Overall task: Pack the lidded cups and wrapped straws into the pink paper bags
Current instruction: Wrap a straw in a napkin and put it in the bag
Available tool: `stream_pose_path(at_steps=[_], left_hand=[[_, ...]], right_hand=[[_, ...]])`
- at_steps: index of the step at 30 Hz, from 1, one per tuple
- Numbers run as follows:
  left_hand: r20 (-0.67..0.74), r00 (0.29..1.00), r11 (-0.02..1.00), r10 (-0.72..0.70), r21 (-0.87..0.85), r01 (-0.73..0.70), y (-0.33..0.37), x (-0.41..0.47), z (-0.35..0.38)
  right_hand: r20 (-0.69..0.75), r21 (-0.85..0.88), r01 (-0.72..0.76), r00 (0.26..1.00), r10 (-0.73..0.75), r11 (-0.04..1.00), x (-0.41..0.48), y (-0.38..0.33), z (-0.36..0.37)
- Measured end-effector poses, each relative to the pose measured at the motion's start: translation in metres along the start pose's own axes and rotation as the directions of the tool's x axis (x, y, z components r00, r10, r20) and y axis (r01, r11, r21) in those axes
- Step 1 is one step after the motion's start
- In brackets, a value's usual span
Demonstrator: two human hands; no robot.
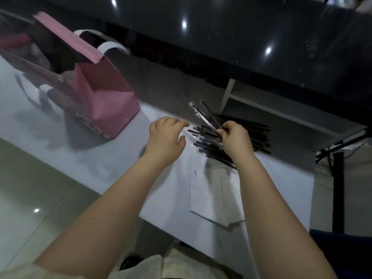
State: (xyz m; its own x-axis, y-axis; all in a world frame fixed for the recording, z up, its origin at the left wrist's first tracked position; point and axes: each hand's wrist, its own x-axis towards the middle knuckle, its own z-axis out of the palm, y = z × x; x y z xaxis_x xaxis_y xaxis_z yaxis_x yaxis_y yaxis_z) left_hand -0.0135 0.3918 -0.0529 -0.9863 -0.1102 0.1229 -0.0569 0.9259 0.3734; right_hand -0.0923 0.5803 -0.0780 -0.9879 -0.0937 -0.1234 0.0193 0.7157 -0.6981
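Looking down from the head camera, two bare forearms reach forward over a white table [120, 158]. The right hand [235, 137] pinches a few wrapped straws [203, 115], tilting them up off the straw pile [258, 127] at the table's far edge, probably to separate them for packing. Its wrist bends inward, fingers curled tight on the wrappers. The left hand [165, 137] hovers just beside it, palm down, fingers loosely bent and grasping nothing, seemingly ready to receive the straws. A pink paper bag [108, 91] stands open toward the far left corner, mouth up for loading, well apart from the pile. No lidded cups show clearly. A flat white sheet [213, 198] lies by the near edge.
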Motion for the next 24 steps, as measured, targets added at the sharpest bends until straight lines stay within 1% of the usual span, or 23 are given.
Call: stream_pose_path(at_steps=[3, 5, 8, 10, 14, 18, 24], left_hand=[[-0.001, 1.0, 1.0, 0.009, 0.0, -0.009, -0.027, -0.013, -0.018], [0.039, 0.998, 0.999, 0.039, 0.014, -0.04, -0.042, -0.025, -0.025], [0.062, 0.992, 0.993, 0.113, 0.024, -0.115, -0.052, -0.031, -0.03], [0.066, 0.987, 0.989, 0.144, 0.026, -0.146, -0.051, -0.027, -0.03], [0.1, 0.982, 0.985, 0.163, 0.04, -0.168, -0.032, -0.014, -0.019], [0.111, 0.985, 0.99, 0.134, 0.017, -0.137, -0.002, 0.004, 0.001], [0.105, 0.99, 0.995, 0.094, -0.028, -0.092, 0.041, 0.026, 0.031]], right_hand=[[0.009, 0.074, -0.027, 1.0, 0.026, 0.997, -0.017, -0.023, 0.02], [-0.018, 0.063, -0.035, 0.999, 0.037, 0.997, -0.027, -0.033, 0.031], [-0.043, 0.103, -0.049, 0.998, 0.054, 0.993, -0.034, -0.044, 0.042], [-0.062, 0.069, -0.042, 0.997, 0.047, 0.997, -0.036, -0.048, 0.045], [-0.084, -0.025, -0.061, 0.995, 0.058, 0.998, -0.04, -0.036, 0.037], [-0.055, -0.042, -0.106, 0.993, 0.103, 0.994, -0.032, -0.012, 0.012], [-0.021, -0.035, -0.136, 0.991, 0.135, 0.99, -0.003, 0.028, -0.026]])
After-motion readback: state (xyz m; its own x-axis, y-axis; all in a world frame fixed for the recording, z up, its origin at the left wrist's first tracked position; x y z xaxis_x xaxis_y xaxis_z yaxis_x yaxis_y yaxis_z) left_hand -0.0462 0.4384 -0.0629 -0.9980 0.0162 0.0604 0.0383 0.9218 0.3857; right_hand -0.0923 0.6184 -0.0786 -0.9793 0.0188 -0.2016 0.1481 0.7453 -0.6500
